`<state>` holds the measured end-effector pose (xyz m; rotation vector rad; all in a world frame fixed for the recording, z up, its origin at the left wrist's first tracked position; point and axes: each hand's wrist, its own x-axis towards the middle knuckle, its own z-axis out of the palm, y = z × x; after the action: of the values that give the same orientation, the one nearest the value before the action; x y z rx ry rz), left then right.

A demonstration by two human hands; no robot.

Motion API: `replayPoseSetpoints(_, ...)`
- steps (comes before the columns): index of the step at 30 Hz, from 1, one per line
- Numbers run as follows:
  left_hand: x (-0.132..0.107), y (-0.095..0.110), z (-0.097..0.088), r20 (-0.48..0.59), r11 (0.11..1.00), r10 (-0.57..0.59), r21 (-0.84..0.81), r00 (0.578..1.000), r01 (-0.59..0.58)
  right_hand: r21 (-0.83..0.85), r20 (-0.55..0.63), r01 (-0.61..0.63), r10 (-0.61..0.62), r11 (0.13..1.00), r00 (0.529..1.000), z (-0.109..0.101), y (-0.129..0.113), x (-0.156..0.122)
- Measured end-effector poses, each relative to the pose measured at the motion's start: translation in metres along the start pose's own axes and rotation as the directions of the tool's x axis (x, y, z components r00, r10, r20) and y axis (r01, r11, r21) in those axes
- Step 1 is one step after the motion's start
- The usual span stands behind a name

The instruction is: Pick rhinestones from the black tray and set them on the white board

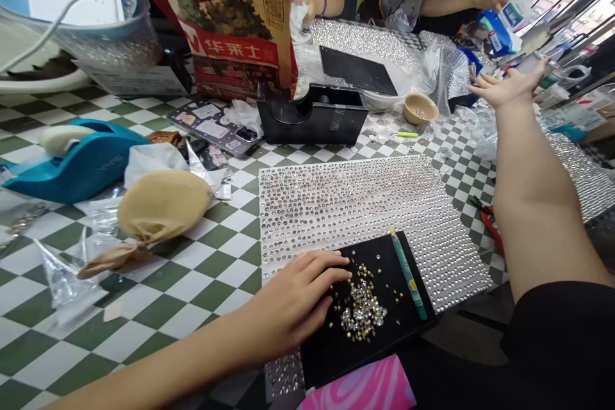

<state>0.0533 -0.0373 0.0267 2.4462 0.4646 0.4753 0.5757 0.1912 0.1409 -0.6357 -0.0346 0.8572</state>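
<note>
A checkered green-and-white surface (158,282) is carrying a paper bag (235,19) printed with red 华莱士 lettering and a rhinestone sheet (350,205). The right hand (507,86) is spreading wide open, holding nothing. The left hand (293,304) is resting its loosely curled, empty fingers (327,261) on a black tray (384,269), just beside loose rhinestones (361,312).

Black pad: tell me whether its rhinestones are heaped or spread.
Heaped: the rhinestones sit in one loose mound on the black pad, a few strays around it.
</note>
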Motion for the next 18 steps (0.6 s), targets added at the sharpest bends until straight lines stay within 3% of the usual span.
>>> replayPoseSetpoints(4,0.002,-0.003,-0.003,-0.045,0.996,-0.022,-0.091,0.999,0.017,0.096,-0.007,-0.037,0.038,0.995,0.999,0.001,0.002,0.001)
replayPoseSetpoints(8,0.001,-0.011,0.001,-0.162,0.999,0.01,-0.047,0.987,-0.018,0.107,0.024,0.007,-0.009,0.994,1.0,-0.003,0.003,0.004)
replayPoseSetpoints(10,0.0,-0.014,0.003,-0.219,0.998,-0.001,-0.058,0.976,-0.012,0.234,-0.006,-0.022,0.024,0.972,1.0,-0.005,0.001,0.006)
replayPoseSetpoints(12,-0.002,-0.017,0.002,-0.244,0.994,-0.039,-0.107,0.969,0.013,0.513,-0.048,-0.132,0.182,0.848,0.982,-0.004,-0.002,0.007)
replayPoseSetpoints(15,-0.003,-0.018,-0.002,-0.241,0.984,-0.085,-0.17,0.967,0.044,0.785,0.02,-0.276,0.423,0.555,0.906,0.003,-0.002,0.007)
replayPoseSetpoints(18,-0.003,-0.018,-0.008,-0.231,0.984,-0.109,-0.166,0.967,0.071,0.805,0.059,-0.297,0.429,0.513,0.902,0.013,0.005,0.002)
